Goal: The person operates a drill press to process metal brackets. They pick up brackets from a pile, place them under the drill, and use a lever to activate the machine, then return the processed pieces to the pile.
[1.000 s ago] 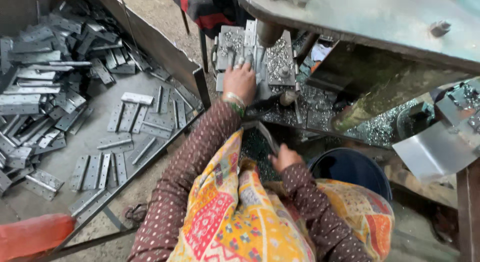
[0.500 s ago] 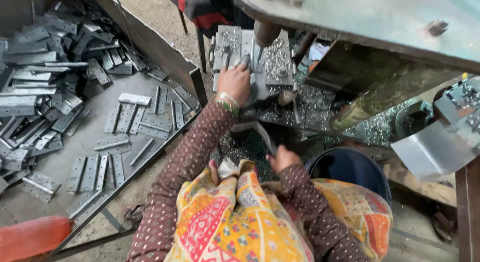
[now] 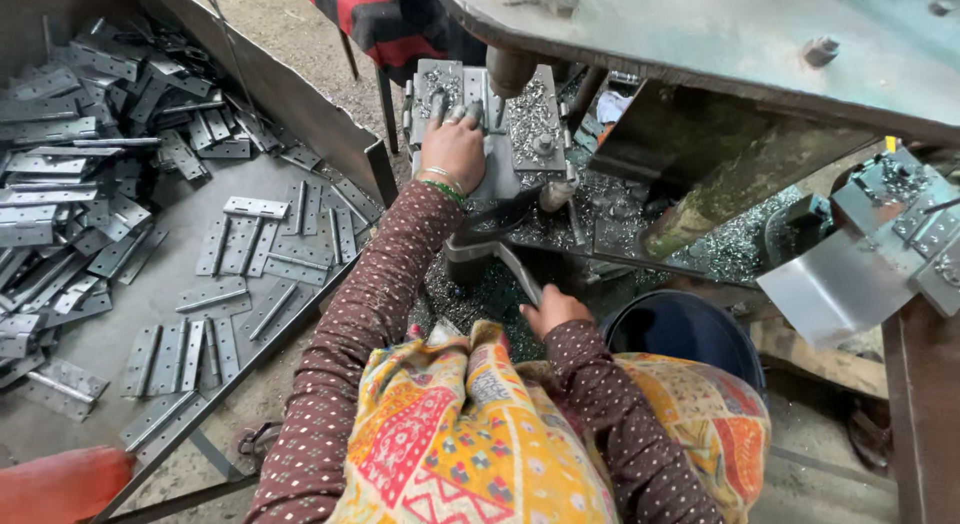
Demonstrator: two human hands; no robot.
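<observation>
While both hands are at the press, the scene stands as follows.
Left hand: the left hand point(image 3: 455, 149) lies palm down on the die block point(image 3: 490, 109), fingers point(image 3: 450, 114) spread slightly and pressed flat on its top; whether a hinge sits under them cannot be told.
Right hand: the right hand point(image 3: 553, 311) is low, near the person's lap, fingers curled around the lower end of a metal strip point(image 3: 520, 274) that slants up toward the press.
Die block: grey steel, strewn with small shiny chips, directly under the round ram point(image 3: 510, 69).
Press frame: a heavy green plate point(image 3: 720, 34) overhangs the block, with a bolt head on top.
Chips: silvery swarf point(image 3: 720, 249) covers the surface beneath and to the right of the block.
Tray: a large sheet-metal tray point(image 3: 160, 284) to the left holds many flat grey hinges point(image 3: 240, 246), some in rows, most heaped at the far end.
Bucket: a dark blue bucket point(image 3: 685, 334) stands just beside the right forearm.
Clothing: brown dotted sleeves point(image 3: 370, 314) and a patterned yellow cloth point(image 3: 470, 444) over the lap.
Corner: an orange object point(image 3: 60, 484) shows at lower left.
</observation>
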